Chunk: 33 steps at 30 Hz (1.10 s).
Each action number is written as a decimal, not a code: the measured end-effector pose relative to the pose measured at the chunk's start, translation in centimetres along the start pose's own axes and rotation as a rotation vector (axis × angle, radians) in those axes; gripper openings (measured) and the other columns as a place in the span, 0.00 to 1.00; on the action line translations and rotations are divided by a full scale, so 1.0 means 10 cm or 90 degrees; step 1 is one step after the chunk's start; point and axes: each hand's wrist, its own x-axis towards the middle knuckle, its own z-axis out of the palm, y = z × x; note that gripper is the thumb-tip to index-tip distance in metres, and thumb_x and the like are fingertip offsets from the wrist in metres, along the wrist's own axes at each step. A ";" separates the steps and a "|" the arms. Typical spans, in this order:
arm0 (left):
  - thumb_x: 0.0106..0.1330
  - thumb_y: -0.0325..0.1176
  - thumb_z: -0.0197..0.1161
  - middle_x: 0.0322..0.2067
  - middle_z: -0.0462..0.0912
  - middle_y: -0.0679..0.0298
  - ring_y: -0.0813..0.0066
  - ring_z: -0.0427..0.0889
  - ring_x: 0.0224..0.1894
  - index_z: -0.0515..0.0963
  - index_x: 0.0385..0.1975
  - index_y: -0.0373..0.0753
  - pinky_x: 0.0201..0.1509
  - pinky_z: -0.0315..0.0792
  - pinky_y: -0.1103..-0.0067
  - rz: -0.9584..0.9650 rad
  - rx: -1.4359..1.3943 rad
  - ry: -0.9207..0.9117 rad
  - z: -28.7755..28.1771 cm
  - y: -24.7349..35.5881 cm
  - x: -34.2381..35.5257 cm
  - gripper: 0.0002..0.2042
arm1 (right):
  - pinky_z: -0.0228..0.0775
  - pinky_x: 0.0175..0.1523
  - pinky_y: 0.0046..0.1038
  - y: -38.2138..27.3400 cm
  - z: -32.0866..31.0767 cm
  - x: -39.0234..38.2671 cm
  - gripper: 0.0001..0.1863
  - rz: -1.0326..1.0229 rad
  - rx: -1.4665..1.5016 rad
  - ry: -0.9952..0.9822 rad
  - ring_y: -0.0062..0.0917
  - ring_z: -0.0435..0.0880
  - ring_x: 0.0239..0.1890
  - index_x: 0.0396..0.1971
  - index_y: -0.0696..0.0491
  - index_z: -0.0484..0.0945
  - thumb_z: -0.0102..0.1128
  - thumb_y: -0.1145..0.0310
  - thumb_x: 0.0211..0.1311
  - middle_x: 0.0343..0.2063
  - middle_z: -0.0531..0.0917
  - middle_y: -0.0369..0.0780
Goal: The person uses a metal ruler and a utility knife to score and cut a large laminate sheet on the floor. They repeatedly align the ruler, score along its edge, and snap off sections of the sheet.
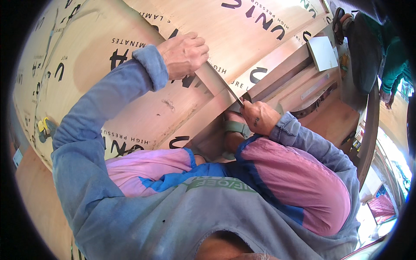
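Observation:
My left hand (184, 54) is closed, knuckles up, on a long narrow strip (213, 82) lying across a pale printed laminate board (91, 86); its fingertips are hidden. My right hand (261, 117) grips a thin tool (236, 96) at the board's lower right edge, its blade-like end lying along the strip. What lies inside the right fist is mostly hidden. My bent legs in pink and blue trousers are beneath my arms, and a sandaled foot is just left of the right hand.
A small white panel (321, 53) rests on wooden pieces (310, 93) at upper right. A co-worker's green sleeve and hand (385, 95) show at far right, beside a dark curved object (362, 52). A yellow-and-black object (45, 128) is at the left edge of the board.

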 end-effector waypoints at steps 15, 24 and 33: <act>0.54 0.29 0.63 0.38 0.80 0.61 0.67 0.79 0.46 0.79 0.41 0.33 0.57 0.72 0.74 0.074 -0.088 0.082 0.19 0.37 0.17 0.15 | 0.76 0.31 0.46 0.00 -0.33 -0.50 0.07 -0.026 0.048 -0.140 0.48 0.85 0.26 0.27 0.60 0.77 0.57 0.71 0.58 0.21 0.81 0.53; 0.62 0.32 0.57 0.48 0.79 0.58 0.65 0.75 0.57 0.77 0.54 0.32 0.65 0.65 0.67 -0.052 -0.071 0.177 0.25 0.57 -0.04 0.20 | 0.79 0.33 0.41 0.16 -0.22 -0.57 0.08 0.056 0.012 -0.107 0.45 0.87 0.28 0.35 0.59 0.78 0.57 0.74 0.56 0.23 0.83 0.50; 0.58 0.34 0.58 0.58 0.75 0.55 0.55 0.70 0.65 0.82 0.47 0.36 0.72 0.59 0.52 0.019 -0.130 0.052 0.34 0.86 -0.01 0.18 | 0.79 0.47 0.29 0.11 -0.66 -0.48 0.14 0.128 0.484 0.295 0.28 0.86 0.39 0.51 0.62 0.75 0.48 0.68 0.79 0.39 0.86 0.43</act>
